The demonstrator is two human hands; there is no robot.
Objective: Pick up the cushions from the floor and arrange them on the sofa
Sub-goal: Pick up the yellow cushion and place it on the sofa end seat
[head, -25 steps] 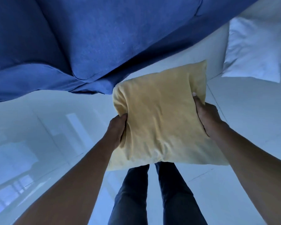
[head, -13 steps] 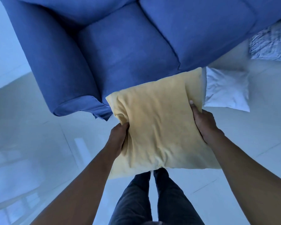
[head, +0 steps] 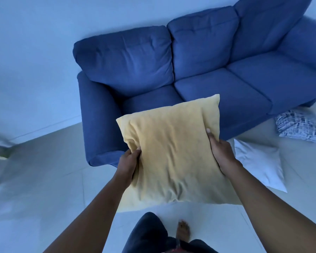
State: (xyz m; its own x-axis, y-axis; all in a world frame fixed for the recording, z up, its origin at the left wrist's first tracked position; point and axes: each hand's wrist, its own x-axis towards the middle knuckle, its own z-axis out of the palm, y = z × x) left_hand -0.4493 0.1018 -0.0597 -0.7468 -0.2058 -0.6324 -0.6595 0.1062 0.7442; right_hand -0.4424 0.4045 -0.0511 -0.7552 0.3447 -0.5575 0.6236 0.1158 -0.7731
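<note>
Yellow fabric bunches under our hands: the left hand (head: 128, 164) clamps the left edge of the yellow cushion (head: 173, 154), fingers curled into the cover, and the right hand (head: 221, 152) presses flat against its right edge with the thumb on top, so both are closed on it. We hold the cushion in the air in front of us, above the pale tiled floor (head: 44, 179), its far edge overlapping the front of the blue sofa (head: 217, 73) near the left seat. To our right, a white cushion (head: 261, 165) lies on the floor just in front of the sofa, and a dark-and-white patterned cushion (head: 297, 125) lies beyond it, against the sofa's base. Below the cushion we see our dark trousers (head: 150, 232) and one bare foot (head: 183, 231).
</note>
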